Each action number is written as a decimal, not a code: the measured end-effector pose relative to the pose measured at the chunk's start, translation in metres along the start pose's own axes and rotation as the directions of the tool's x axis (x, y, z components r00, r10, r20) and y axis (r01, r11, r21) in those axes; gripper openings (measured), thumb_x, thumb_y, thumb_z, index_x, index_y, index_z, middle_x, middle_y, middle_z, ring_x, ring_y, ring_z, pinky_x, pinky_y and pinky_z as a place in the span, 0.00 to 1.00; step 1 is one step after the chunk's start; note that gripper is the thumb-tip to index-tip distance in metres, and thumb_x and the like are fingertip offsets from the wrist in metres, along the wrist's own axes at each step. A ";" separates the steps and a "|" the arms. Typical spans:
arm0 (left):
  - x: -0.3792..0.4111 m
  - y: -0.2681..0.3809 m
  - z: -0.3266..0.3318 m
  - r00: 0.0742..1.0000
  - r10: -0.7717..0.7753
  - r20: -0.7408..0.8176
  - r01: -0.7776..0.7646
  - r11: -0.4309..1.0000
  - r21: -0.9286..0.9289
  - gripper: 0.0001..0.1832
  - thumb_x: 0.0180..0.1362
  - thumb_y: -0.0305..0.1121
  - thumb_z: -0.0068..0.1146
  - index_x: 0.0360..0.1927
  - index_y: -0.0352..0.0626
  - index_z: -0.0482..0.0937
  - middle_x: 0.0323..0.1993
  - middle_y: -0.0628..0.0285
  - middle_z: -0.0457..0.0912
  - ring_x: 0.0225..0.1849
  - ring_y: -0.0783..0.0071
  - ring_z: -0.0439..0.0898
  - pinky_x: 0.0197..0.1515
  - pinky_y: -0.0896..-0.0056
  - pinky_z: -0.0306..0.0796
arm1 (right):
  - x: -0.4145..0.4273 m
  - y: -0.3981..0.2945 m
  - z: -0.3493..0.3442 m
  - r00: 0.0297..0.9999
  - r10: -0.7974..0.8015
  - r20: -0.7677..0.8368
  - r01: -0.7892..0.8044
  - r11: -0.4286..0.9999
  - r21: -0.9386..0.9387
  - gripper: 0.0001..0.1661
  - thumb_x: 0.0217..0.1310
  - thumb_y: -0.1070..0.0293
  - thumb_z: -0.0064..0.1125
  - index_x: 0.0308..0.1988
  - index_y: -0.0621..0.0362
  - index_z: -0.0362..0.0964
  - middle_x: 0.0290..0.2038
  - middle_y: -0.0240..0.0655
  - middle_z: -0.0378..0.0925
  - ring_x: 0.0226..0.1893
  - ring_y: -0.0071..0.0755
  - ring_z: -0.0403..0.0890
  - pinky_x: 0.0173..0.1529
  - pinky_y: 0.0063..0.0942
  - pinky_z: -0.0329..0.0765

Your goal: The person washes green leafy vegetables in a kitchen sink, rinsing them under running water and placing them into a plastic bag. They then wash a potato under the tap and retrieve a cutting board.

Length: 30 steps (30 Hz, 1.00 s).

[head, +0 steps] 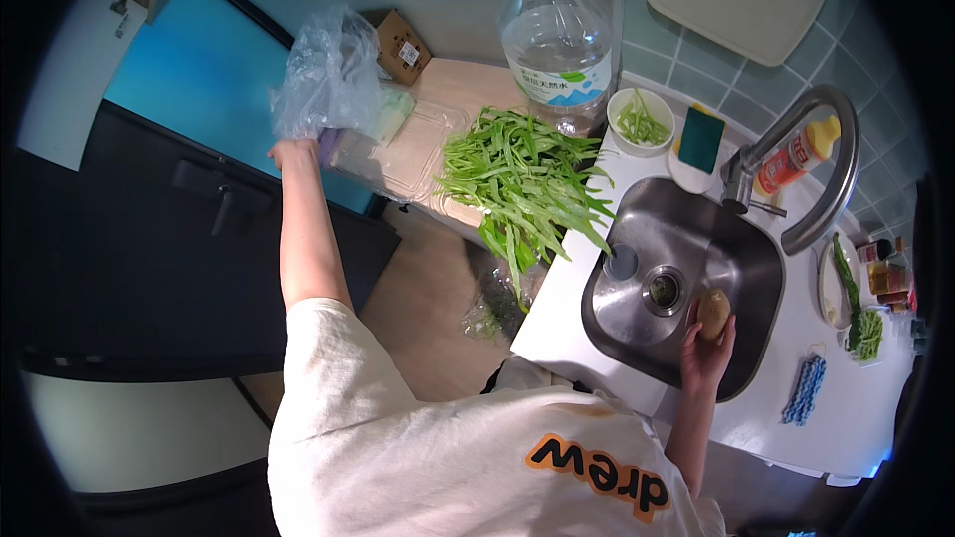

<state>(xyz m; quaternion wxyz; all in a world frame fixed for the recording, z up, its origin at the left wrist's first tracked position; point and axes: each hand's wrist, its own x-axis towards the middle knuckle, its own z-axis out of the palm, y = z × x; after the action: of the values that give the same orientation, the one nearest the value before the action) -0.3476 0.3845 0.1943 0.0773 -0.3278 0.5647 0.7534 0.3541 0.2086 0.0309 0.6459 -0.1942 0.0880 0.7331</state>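
In my right hand (705, 350) is a brown potato (714, 313), held over the stainless steel sink (642, 216) beside the drain. My left hand (293, 153) reaches out to the upper left and touches the lower edge of a crumpled clear plastic bag (328, 74); its fingers are partly hidden, so its grip is unclear. A heap of long green leafy vegetables (522, 171) lies between the hands, overhanging the counter edge. A clear plastic container (403, 142) rests beside the bag.
A large water bottle (558, 52), a white bowl with cut stems (640, 121) and a green sponge (701, 139) stand behind the sink. The curved faucet (843, 134) arches at the right. Further right are a plate (828, 291) with greens and a blue knitted cloth (804, 390).
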 end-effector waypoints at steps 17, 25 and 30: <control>0.175 -0.015 0.080 0.790 -0.278 0.547 0.119 0.944 0.309 0.14 0.57 0.42 0.52 0.41 0.46 0.71 0.37 0.62 0.76 0.32 0.68 0.76 0.25 0.74 0.70 | 0.000 0.027 0.032 0.995 -0.058 -0.085 0.057 0.998 -0.009 0.23 0.62 0.58 0.55 0.54 0.57 0.67 0.54 0.41 0.69 0.57 0.44 0.69 0.46 0.28 0.81; 0.194 -0.002 0.064 0.606 -0.205 0.768 -0.357 0.793 0.493 0.23 0.51 0.46 0.58 0.45 0.40 0.73 0.40 0.54 0.74 0.35 0.57 0.77 0.34 0.59 0.74 | 0.012 0.021 0.051 0.993 -0.037 -0.110 0.029 0.997 -0.075 0.25 0.62 0.62 0.52 0.57 0.57 0.63 0.57 0.43 0.66 0.60 0.45 0.67 0.47 0.28 0.81; -0.029 -0.067 -0.022 0.588 0.603 0.539 -0.805 0.371 0.463 0.31 0.54 0.40 0.56 0.59 0.36 0.62 0.51 0.49 0.67 0.48 0.55 0.72 0.42 0.57 0.74 | 0.007 0.002 0.050 0.954 -0.282 -0.105 0.239 0.922 -0.306 0.28 0.63 0.66 0.46 0.62 0.55 0.55 0.57 0.46 0.64 0.55 0.47 0.71 0.48 0.35 0.80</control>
<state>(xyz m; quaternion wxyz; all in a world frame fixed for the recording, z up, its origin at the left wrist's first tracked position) -0.2834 0.3951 0.1548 -0.0647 0.1100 0.8612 0.4920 0.3433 0.2334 0.0736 0.6940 -0.3501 0.0001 0.6291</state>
